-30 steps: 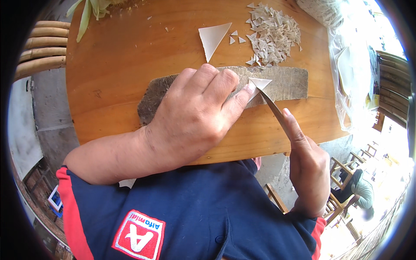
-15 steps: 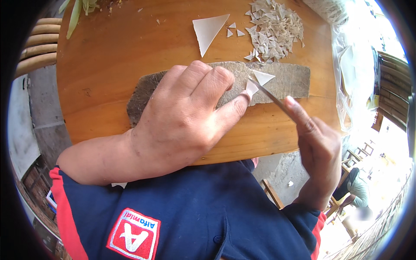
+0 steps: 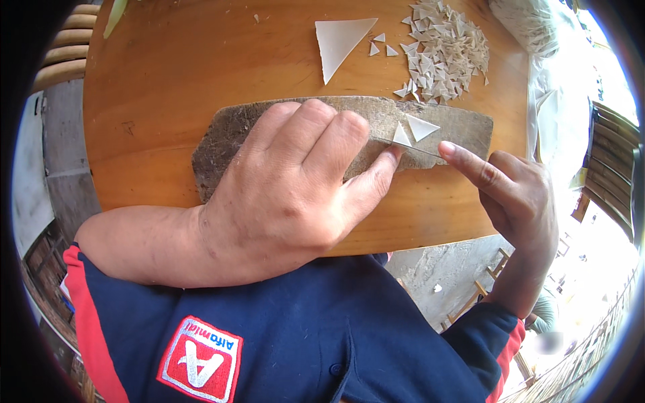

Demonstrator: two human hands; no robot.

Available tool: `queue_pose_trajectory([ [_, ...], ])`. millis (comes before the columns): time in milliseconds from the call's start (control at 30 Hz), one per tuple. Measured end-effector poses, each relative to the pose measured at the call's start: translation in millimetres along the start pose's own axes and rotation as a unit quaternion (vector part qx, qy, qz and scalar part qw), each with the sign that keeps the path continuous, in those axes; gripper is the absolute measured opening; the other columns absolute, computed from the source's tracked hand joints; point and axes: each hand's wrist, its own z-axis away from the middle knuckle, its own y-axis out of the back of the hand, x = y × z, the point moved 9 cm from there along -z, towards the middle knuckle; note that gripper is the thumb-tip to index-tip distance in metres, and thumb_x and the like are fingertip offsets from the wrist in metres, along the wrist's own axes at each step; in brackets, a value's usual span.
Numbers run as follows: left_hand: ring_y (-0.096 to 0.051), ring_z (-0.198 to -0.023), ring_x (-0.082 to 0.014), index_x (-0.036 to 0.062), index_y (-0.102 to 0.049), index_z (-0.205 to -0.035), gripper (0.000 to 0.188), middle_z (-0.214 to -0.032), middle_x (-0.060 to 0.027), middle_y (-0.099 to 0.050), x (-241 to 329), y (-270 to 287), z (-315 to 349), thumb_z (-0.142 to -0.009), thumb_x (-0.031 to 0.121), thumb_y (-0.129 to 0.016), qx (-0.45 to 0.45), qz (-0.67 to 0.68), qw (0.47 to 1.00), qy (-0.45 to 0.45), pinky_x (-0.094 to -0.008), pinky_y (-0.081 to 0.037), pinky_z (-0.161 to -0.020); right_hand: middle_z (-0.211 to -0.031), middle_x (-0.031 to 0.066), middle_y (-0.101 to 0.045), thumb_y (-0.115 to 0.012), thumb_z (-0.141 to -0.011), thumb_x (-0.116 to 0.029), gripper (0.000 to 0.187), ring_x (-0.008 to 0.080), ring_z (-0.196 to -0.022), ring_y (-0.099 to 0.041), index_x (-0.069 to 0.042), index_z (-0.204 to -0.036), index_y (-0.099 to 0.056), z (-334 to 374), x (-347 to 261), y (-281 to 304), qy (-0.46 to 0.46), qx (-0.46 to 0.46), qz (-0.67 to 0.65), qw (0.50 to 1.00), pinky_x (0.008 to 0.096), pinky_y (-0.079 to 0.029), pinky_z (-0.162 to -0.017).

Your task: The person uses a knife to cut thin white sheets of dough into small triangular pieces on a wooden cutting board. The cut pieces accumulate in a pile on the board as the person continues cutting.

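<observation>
Wooden table [image 3: 201,87]: white triangle pile [image 3: 443,50] beside board [image 3: 463,124]; left hand [image 3: 295,188] covers board.

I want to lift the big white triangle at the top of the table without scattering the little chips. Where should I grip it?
Probably grip the large white triangle at its wide top edge, coming from the left. It lies flat on the round wooden table, its point toward the dark cutting block, with bare wood on its left and the pile of small chips on its right.
</observation>
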Motion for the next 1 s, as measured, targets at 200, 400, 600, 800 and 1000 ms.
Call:
queue_pose_trajectory([
  [200, -0.051, -0.078, -0.0216, 0.0128, -0.078, -0.117, 0.051, -0.09, -0.0069, -0.048, 0, 0, 1, -0.067, 0.011, -0.067, 0.007, -0.005, 1.0, -0.003, -0.0342, -0.047, -0.068, -0.061, 0.002, -0.034, -0.069, -0.07, 0.008, 0.072, 0.0186, -0.05, -0.041, -0.022, -0.136, -0.07, 2, 3, -4, 0.008, 0.006, -0.017, 1.0, 0.0383, -0.037, -0.05],
  [400, -0.051, -0.078, -0.0218, 0.0125, -0.078, -0.117, 0.05, -0.09, -0.0072, -0.049, -1, 0, -1, -0.067, 0.011, -0.067, 0.002, 0.007, 1.0, 0.005, -0.0345, -0.047, -0.068, -0.063, 0.0029, -0.033, -0.069, -0.071, 0.007, 0.071, 0.0188, -0.052, -0.041, -0.023, -0.136, -0.07, 4, 5, -3, -0.003, 0.003, 0.002, 1.0, 0.0387, -0.037, -0.051],
  [600, -0.052, -0.079, -0.0224, 0.0119, -0.077, -0.119, 0.052, -0.09, -0.0078, -0.05, 0, 1, -1, -0.068, 0.01, -0.067, 0.0, 0.003, 1.0, 0.003, -0.0352, -0.047, -0.068, -0.062, 0.0006, -0.032, -0.068, -0.072, 0.004, 0.076, 0.0166, -0.052, -0.041, -0.032, -0.139, -0.066, 15, 6, -3, -0.025, -0.002, 0.03, 0.999, 0.0373, -0.039, -0.05],
  [800, -0.053, -0.08, -0.0235, 0.0106, -0.076, -0.12, 0.052, -0.091, -0.0086, -0.051, 0, 2, -1, -0.069, 0.01, -0.066, -0.008, 0.01, 1.0, 0.004, -0.0357, -0.047, -0.069, -0.061, -0.0006, -0.031, -0.068, -0.071, 0.006, 0.079, 0.0152, -0.052, -0.04, -0.033, -0.139, -0.067, 31, 12, 1, -0.045, 0.013, 0.038, 0.998, 0.037, -0.04, -0.05],
  [1000, -0.054, -0.081, -0.024, 0.0104, -0.075, -0.122, 0.052, -0.093, -0.0091, -0.051, 1, 2, 0, -0.07, 0.011, -0.067, 0.0, 0.024, 1.0, 0.003, -0.0364, -0.047, -0.07, -0.058, -0.0005, -0.032, -0.068, -0.069, 0.008, 0.078, 0.0151, -0.049, -0.04, -0.032, -0.136, -0.069, 42, 11, 1, -0.084, 0.034, 0.004, 0.996, 0.0371, -0.039, -0.047],
])
